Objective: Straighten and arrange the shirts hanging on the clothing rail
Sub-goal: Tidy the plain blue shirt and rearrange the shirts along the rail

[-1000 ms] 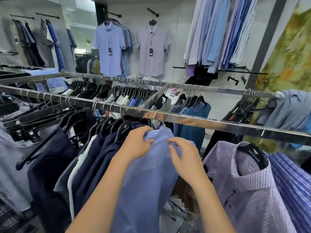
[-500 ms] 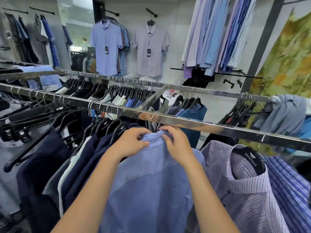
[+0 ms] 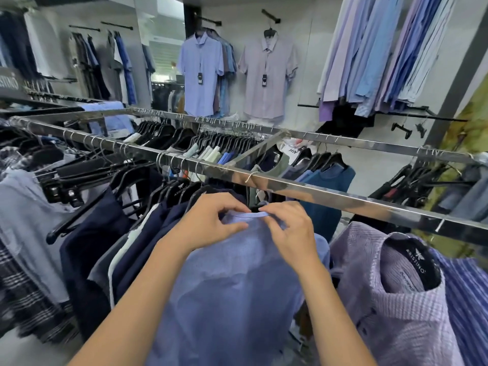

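Fingers of left hand (image 3: 211, 223) and right hand (image 3: 290, 231) pinching blue shirt (image 3: 232, 291) collar.

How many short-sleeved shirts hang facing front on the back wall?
2: a light blue shirt on the left and a pale grey shirt to its right. Others hang partly hidden behind the blue one.

Clothing rail (image 3: 303, 187) polished metal, mirror-glossy; light blue shirt (image 3: 237, 286) matt woven cloth; hangers (image 3: 182, 190) black plastic.
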Motion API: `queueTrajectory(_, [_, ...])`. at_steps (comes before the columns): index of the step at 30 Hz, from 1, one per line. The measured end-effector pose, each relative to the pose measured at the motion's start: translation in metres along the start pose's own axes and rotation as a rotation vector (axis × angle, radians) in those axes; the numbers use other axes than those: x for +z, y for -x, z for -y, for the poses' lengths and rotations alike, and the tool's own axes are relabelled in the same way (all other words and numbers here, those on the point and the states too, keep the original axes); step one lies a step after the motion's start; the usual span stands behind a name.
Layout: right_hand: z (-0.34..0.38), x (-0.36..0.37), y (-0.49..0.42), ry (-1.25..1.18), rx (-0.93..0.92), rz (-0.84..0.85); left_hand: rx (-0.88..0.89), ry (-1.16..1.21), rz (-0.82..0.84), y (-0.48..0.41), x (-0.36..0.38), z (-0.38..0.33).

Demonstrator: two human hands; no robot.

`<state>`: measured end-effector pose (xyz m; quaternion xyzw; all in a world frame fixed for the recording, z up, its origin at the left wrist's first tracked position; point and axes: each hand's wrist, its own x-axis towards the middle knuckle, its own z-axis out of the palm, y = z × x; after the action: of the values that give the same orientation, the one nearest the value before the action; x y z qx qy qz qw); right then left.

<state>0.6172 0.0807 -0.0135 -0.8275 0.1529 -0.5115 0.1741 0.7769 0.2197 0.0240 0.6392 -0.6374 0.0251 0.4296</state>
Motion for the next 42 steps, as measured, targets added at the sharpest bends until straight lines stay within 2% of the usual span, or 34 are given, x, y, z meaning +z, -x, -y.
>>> queueTrajectory(3, [-0.002,-0.007,-0.003,0.049,-0.045,0.125,0.011,-0.005,-0.028,-0.003,-0.001,0.0])
queueTrajectory(6, [0.001,-0.017,-0.008,0.066,-0.053,0.245,0.034,-0.039,0.016,-0.005,-0.003,-0.001])
queueTrajectory(10, [0.014,-0.024,-0.014,0.058,0.025,0.285,0.031,-0.043,-0.002,-0.007,-0.001,0.0])
queueTrajectory(17, [0.018,-0.026,-0.02,0.015,0.054,0.408,-0.101,0.182,0.158,-0.009,-0.003,0.001])
queueTrajectory(21, [0.024,-0.03,-0.029,0.085,0.078,0.509,-0.162,0.168,0.205,-0.019,-0.009,0.003])
queueTrajectory(24, [0.025,-0.031,-0.032,0.083,0.114,0.492,-0.152,0.106,0.208,-0.023,-0.008,0.003])
queueTrajectory(27, [0.024,-0.03,-0.032,0.091,0.119,0.464,-0.179,0.145,0.259,-0.02,-0.016,0.011])
queueTrajectory(30, [0.021,-0.029,-0.032,0.144,0.065,0.445,-0.233,0.105,0.313,-0.018,-0.028,0.019])
queueTrajectory(33, [0.024,-0.027,-0.034,0.198,0.013,0.472,-0.202,0.112,0.328,-0.019,-0.029,0.016])
queueTrajectory(37, [0.033,-0.018,-0.036,0.253,-0.05,0.469,-0.173,0.153,0.29,-0.018,-0.023,0.015])
queueTrajectory(42, [0.029,-0.017,-0.035,0.261,-0.082,0.461,-0.08,0.062,0.154,-0.006,-0.016,0.019])
